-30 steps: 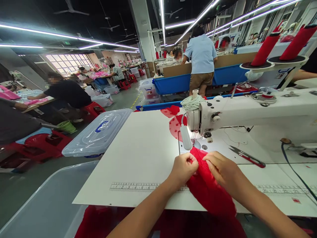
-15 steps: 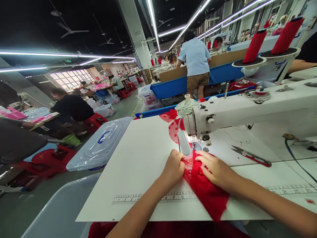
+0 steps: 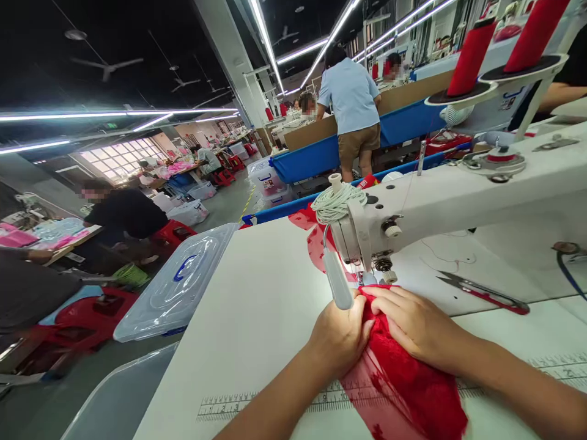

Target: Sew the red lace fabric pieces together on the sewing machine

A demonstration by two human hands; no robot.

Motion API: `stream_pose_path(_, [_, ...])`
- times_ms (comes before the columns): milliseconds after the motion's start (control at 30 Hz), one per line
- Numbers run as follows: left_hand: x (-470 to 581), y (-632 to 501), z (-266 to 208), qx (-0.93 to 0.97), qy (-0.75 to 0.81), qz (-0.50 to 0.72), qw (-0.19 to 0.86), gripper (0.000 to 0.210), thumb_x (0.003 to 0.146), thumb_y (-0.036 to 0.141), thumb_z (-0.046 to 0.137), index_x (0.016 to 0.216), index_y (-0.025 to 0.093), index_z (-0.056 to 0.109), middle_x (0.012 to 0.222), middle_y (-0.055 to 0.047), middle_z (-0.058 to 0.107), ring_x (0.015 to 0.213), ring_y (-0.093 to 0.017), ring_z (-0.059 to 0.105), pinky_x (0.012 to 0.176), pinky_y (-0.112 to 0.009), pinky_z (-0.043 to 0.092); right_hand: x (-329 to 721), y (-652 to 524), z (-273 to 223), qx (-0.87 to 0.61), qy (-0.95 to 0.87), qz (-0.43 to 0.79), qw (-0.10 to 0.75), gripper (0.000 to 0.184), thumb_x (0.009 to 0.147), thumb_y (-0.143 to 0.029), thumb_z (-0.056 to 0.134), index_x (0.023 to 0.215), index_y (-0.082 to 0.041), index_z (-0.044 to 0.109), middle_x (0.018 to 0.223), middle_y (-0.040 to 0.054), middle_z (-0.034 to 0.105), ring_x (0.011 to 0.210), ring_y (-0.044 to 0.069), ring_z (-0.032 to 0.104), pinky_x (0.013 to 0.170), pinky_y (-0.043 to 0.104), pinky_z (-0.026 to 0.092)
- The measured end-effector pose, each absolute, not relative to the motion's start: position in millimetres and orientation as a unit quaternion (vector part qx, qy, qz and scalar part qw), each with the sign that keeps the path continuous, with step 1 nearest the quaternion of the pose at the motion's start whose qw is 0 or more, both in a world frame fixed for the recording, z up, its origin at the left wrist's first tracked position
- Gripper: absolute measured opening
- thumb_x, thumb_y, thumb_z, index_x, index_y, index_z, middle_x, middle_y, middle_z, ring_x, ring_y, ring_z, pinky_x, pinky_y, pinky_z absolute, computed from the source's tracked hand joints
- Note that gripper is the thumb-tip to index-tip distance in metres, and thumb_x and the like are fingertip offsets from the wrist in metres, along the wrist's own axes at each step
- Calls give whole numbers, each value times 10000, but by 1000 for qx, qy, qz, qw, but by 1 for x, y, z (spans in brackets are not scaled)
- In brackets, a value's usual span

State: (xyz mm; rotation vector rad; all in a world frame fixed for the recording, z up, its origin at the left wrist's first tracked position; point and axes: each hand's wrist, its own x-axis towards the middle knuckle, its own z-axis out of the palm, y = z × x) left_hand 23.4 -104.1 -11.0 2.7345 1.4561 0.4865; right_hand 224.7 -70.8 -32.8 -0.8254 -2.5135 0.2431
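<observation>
A piece of red fabric, partly sheer, lies on the sewing table below the needle area of a white sewing machine. My left hand is closed on the fabric's left edge, thumb toward the presser foot. Just to its right, my right hand grips the gathered cloth with bent fingers. Both hands almost meet in front of the foot, and the fingertips are partly hidden in the folds. More sheer red fabric lies behind the machine head. A grey paddle-shaped lever hangs over my left hand.
Red-handled thread snips lie right of my right hand. Red thread cones stand above the machine. A clear plastic lid and a bin are at the table's left. A person in a light blue shirt stands beyond.
The view has shifted slightly. My left hand has turned and closed in against the fabric, nearer my right hand. The cloth is more bunched, with its sheer layer now spread toward me.
</observation>
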Motion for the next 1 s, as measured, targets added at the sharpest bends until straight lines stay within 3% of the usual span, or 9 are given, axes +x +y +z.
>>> stream_pose_path(167, [28, -110, -11, 879, 402, 181, -179, 257, 986, 122, 345, 1084, 111, 582, 1094, -191, 678, 815, -231, 666, 582, -320, 536, 223, -73, -36, -293, -914, 35, 280, 368, 829, -43, 378, 1051, -154, 649, 1253, 122, 703, 1124, 265, 664, 984, 438, 558])
stream_pose_path(267, [32, -111, -8, 873, 390, 182, -230, 306, 960, 50, 325, 1072, 97, 606, 1083, -200, 691, 743, -216, 650, 514, -301, 489, 221, -75, -41, -297, -906, 25, 300, 356, 829, -32, 361, 1002, -161, 643, 1216, 119, 716, 1102, 261, 663, 965, 431, 561])
stream_pose_path(400, [30, -112, -11, 874, 420, 162, -186, 340, 988, 121, 310, 1103, 68, 626, 1088, -210, 687, 809, -248, 650, 563, -327, 516, 221, -76, -46, -316, -901, 21, 298, 321, 825, -44, 381, 969, -175, 636, 1224, 115, 704, 1053, 261, 652, 895, 423, 574])
stream_pose_path(567, [23, -113, -19, 874, 452, 123, -128, 433, 1017, 283, 349, 1321, 46, 546, 1072, -193, 677, 901, -295, 640, 681, -396, 557, 222, -78, -50, -357, -889, 7, 286, 301, 816, -60, 407, 966, -206, 623, 1250, 82, 693, 983, 247, 634, 832, 411, 570])
stream_pose_path(867, [22, -112, -17, 872, 468, 103, -98, 420, 988, 294, 407, 1324, 92, 560, 1022, -156, 667, 945, -312, 611, 765, -434, 545, 224, -75, -30, -337, -903, -18, 265, 285, 843, -64, 412, 976, -187, 633, 1150, 88, 740, 920, 234, 678, 750, 373, 599])
stream_pose_path(1000, [22, -113, -16, 872, 472, 88, -90, 420, 979, 294, 429, 1337, 111, 547, 1151, -173, 653, 985, -314, 602, 787, -435, 538, 224, -74, -28, -341, -902, -26, 263, 280, 849, -61, 395, 928, -186, 632, 1140, 93, 743, 897, 229, 687, 728, 360, 603])
